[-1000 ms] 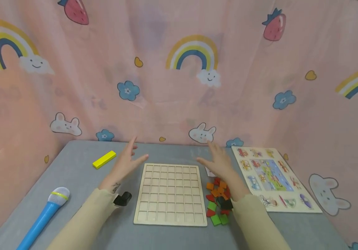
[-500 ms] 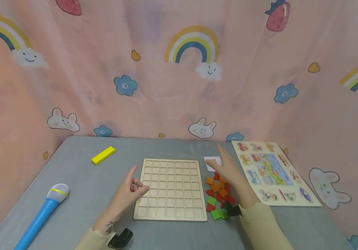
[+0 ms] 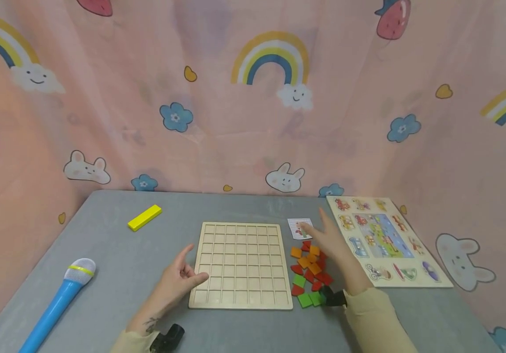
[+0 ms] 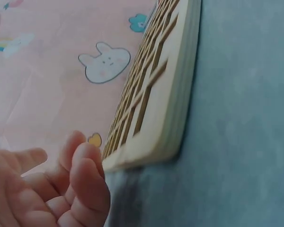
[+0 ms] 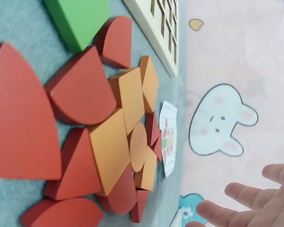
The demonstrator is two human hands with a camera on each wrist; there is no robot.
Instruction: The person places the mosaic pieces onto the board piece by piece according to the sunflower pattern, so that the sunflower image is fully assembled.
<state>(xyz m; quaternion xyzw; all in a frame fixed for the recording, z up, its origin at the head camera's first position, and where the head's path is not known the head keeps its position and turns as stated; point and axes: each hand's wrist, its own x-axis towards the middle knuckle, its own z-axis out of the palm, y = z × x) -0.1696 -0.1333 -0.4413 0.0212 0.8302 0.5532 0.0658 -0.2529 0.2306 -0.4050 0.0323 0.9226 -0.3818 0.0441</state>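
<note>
A wooden grid board [image 3: 240,264] lies on the table, its squares bare. My left hand [image 3: 175,282] is by its left edge, holding nothing, with thumb and forefinger spread and the other fingers loosely bent. Seen from the left wrist, the board's thick corner [image 4: 156,149] rises just beyond those fingers [image 4: 87,182]. On the right, my right hand [image 3: 330,240] hovers with extended fingers, thumb overlapping a small printed card [image 3: 295,228]. Below that card lies a loose pile of painted wooden pieces: orange blocks [image 5: 109,146], red pieces [image 5: 23,118] and green squares [image 3: 305,300].
At the right stands out a flat picture puzzle board [image 3: 378,279]. To the left are a yellow bar [image 3: 144,217] and a blue toy microphone [image 3: 56,309]. A pink printed curtain [image 3: 226,142] hangs behind the grey table [image 3: 116,255].
Both hands were raised above the board's far sides. The left has come down toward me; the right has shifted right, uncovering most of the card. The view has tilted slightly down.
</note>
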